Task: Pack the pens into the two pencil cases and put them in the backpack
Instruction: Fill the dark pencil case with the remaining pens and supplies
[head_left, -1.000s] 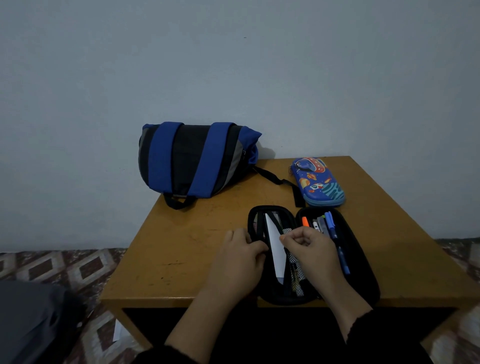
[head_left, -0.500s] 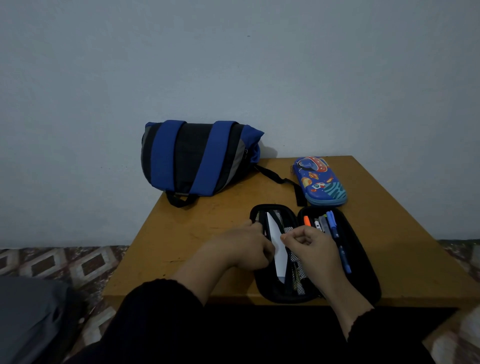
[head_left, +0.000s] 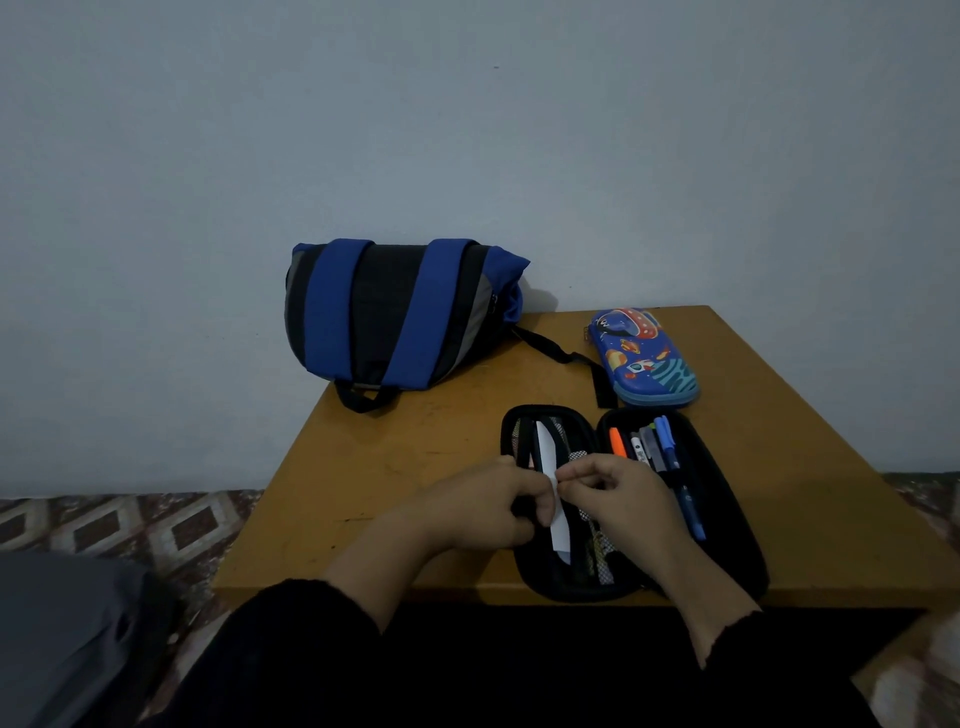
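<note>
Both hands, left hand (head_left: 475, 506) and right hand (head_left: 621, 499), pinched a white paper strip (head_left: 549, 462) with curled fingers over the open black pencil case (head_left: 727, 499) at the desk's (head_left: 363, 467) near edge.

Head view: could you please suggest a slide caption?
Both hands, left hand and right hand, work inside the open black pencil case, backpack behind.
</note>
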